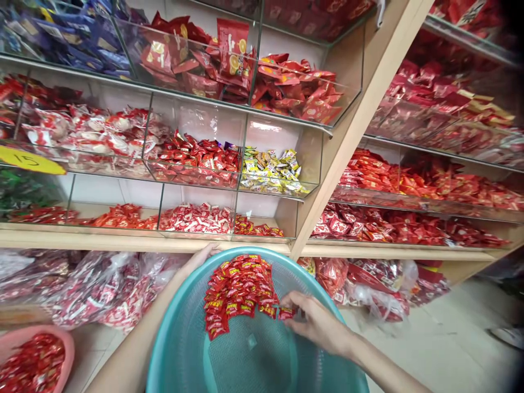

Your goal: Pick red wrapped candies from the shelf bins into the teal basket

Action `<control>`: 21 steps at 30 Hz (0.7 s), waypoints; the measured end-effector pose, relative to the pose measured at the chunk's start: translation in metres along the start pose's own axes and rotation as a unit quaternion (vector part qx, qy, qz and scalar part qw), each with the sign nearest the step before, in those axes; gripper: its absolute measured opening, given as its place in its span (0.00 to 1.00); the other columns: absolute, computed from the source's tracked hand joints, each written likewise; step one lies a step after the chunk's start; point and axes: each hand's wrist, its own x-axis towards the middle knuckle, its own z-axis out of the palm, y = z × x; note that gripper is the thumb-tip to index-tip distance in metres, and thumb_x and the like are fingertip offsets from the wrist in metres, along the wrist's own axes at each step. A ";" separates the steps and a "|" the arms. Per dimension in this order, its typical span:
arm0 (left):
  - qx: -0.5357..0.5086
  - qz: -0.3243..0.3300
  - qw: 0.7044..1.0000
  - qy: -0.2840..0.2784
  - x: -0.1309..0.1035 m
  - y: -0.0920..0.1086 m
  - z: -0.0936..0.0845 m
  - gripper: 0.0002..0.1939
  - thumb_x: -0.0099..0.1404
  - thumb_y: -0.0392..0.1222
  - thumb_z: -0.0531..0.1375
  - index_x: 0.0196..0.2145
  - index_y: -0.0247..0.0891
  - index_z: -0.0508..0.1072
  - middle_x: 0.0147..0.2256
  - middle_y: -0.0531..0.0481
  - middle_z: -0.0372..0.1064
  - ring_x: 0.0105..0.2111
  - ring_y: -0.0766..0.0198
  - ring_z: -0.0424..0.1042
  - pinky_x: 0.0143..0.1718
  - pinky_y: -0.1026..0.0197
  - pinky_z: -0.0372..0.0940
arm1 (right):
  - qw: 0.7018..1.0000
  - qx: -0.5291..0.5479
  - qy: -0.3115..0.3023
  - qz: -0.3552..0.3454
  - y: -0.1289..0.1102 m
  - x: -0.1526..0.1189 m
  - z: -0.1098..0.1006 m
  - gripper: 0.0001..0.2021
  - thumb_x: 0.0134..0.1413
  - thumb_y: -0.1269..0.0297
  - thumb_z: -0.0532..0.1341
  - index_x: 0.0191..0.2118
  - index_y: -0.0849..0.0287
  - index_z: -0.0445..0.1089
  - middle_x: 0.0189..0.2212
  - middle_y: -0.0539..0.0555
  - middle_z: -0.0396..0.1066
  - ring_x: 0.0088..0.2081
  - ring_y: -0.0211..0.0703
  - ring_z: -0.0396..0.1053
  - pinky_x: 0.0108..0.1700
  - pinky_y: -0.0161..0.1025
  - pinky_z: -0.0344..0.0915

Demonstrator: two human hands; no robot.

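Observation:
A large teal basket (172,338) is tilted at the lower middle, its far rim close to the wooden shelf edge. Inside lies a mat of small red candy packets (241,286) with yellow lettering, laid in overlapping rows. My right hand (315,322) reaches over the basket's right side and pinches one red packet (286,313) between thumb and fingers, just right of the rows. At the basket's far left rim is my left hand (202,256), its fingers mostly hidden behind the rim.
Glass-fronted shelves (196,177) of wrapped candies stand ahead, divided by a slanting wooden post (360,125). Clear bags (110,289) of candy lie beneath. A pink basin (69,349) of red packets is at the lower left. Tiled floor shows at right.

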 end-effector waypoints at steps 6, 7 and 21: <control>-0.021 -0.008 0.997 0.073 0.011 -0.012 -0.015 0.23 0.50 0.58 0.53 0.14 0.33 0.65 0.12 0.50 0.64 0.10 0.69 0.57 0.13 0.68 0.50 | 0.995 -0.034 -0.078 -0.056 -0.004 0.021 0.031 0.08 0.44 0.69 0.58 0.35 0.57 0.63 0.33 0.49 0.65 0.33 0.37 0.62 0.35 0.32 0.58; -0.029 -0.007 0.998 0.061 0.012 -0.014 -0.016 0.22 0.50 0.57 0.53 0.15 0.33 0.65 0.12 0.49 0.64 0.10 0.69 0.58 0.13 0.68 0.50 | 0.993 -0.040 -0.089 -0.069 -0.004 0.029 0.040 0.09 0.44 0.69 0.59 0.35 0.57 0.63 0.33 0.50 0.64 0.34 0.37 0.62 0.36 0.32 0.58; -0.049 -0.004 0.998 0.047 0.004 -0.011 -0.012 0.23 0.49 0.57 0.54 0.15 0.31 0.67 0.12 0.49 0.65 0.10 0.69 0.59 0.14 0.68 0.51 | 0.967 -0.179 -0.129 -0.129 0.013 0.056 0.103 0.11 0.44 0.62 0.60 0.36 0.56 0.60 0.37 0.49 0.61 0.34 0.36 0.62 0.31 0.31 0.58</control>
